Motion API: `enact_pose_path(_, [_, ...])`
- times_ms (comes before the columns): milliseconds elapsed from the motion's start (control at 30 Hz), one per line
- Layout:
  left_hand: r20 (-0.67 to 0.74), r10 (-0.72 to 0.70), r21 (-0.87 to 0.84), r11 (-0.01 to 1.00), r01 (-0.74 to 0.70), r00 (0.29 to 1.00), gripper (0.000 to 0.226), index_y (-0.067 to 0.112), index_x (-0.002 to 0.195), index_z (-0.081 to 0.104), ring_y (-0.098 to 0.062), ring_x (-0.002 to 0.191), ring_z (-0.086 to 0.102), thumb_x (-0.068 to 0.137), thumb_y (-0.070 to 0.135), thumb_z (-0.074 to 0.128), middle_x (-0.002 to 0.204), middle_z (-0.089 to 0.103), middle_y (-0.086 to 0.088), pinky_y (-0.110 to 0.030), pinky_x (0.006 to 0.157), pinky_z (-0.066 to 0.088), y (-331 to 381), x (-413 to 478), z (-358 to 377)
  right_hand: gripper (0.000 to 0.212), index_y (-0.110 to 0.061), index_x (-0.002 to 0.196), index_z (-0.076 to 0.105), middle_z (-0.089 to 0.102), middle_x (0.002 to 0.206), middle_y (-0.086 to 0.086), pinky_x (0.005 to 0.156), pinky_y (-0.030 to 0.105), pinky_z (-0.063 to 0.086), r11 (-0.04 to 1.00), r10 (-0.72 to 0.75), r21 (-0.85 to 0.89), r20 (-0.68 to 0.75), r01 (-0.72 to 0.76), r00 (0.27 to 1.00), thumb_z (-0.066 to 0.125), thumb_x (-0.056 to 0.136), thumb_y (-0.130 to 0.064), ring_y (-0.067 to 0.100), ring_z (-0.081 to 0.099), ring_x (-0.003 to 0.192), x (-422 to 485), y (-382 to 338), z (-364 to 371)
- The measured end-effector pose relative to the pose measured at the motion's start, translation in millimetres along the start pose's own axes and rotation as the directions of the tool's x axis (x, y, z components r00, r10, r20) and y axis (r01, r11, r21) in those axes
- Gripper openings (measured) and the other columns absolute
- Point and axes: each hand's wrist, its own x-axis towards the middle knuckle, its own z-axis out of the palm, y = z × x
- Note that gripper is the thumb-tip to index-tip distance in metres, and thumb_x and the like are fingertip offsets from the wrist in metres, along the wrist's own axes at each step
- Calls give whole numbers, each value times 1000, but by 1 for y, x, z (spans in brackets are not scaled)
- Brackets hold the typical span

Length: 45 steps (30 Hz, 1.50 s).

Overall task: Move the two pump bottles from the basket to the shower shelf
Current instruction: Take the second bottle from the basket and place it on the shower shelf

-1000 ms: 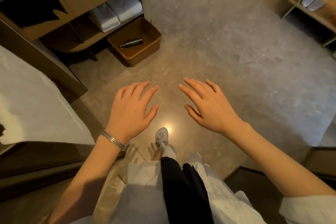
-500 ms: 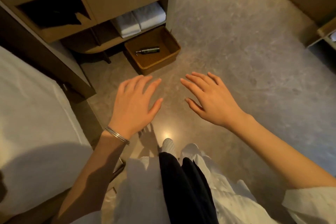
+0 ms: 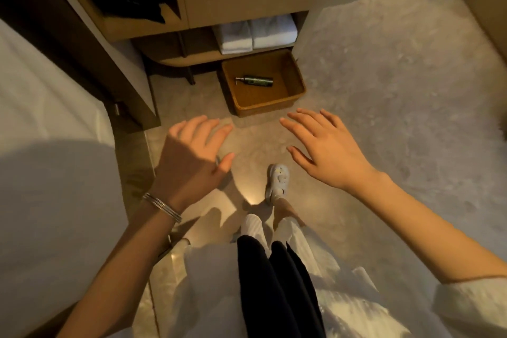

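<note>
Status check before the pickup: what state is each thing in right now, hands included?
Pump bottle: lying on its side in the basket, the only one visible.
Basket: on the floor, open-topped, below the shelf.
Folded towels: stacked on the low shelf.
Left hand: open, empty.
Right hand: open, empty.

Dim warm light; floor glare; soft blur, edges warped.

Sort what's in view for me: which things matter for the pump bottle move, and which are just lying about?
Job:
- pump bottle, on its side in the basket; only one visible
- left hand and right hand, both empty

Lying about:
- folded white towels on the low shelf
- bed
</note>
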Motion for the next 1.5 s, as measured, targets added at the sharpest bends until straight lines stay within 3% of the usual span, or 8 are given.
enact_pose_path(367, [155,-161,48,987,155,975,54,23,135,40,-29,128,39,91,50,26,137,47,-8,-49,103,30,9,175,28,50,-17,134,45,51,136,9,105,49,34,990,-136,31,-9,136,991,37,90,-40,27,42,130,124,143,-2])
enact_pose_path(833, [88,-110,-2,994,111,990,53,16,126,54,-30,116,52,88,47,33,125,58,-11,-45,95,39,-24,334,64,47,-15,131,46,56,129,9,96,43,41,980,-178,78,-74,184,981,45,88,-35,28,51,120,252,255,20])
enact_pose_path(967, [72,-148,0,989,149,986,54,15,125,55,-30,116,52,87,47,33,126,58,-11,-44,97,37,-54,369,119,48,-14,130,47,57,127,10,95,43,42,978,-190,79,-64,195,980,39,88,-36,28,54,117,292,280,75])
enact_pose_path(1100, [109,-184,7,983,184,977,55,17,127,52,-30,117,50,87,48,32,127,56,-10,-45,97,36,-72,398,205,47,-12,128,49,59,124,11,92,43,44,979,-179,83,-67,184,982,48,86,-32,29,56,114,332,311,152])
enact_pose_path(1267, [114,-251,4,968,252,961,55,19,129,51,-30,118,51,87,49,34,129,56,-9,-46,97,37,-100,428,345,52,-12,132,46,57,126,12,94,43,43,972,-196,118,-80,204,977,59,84,-28,29,55,116,389,351,278])
enact_pose_path(1500, [113,-358,-19,932,362,927,58,21,131,49,-25,115,53,86,53,31,127,57,-6,-41,91,41,-162,462,574,54,-12,133,43,58,124,9,91,37,46,959,-146,237,-67,158,987,50,87,-38,27,56,112,470,398,502])
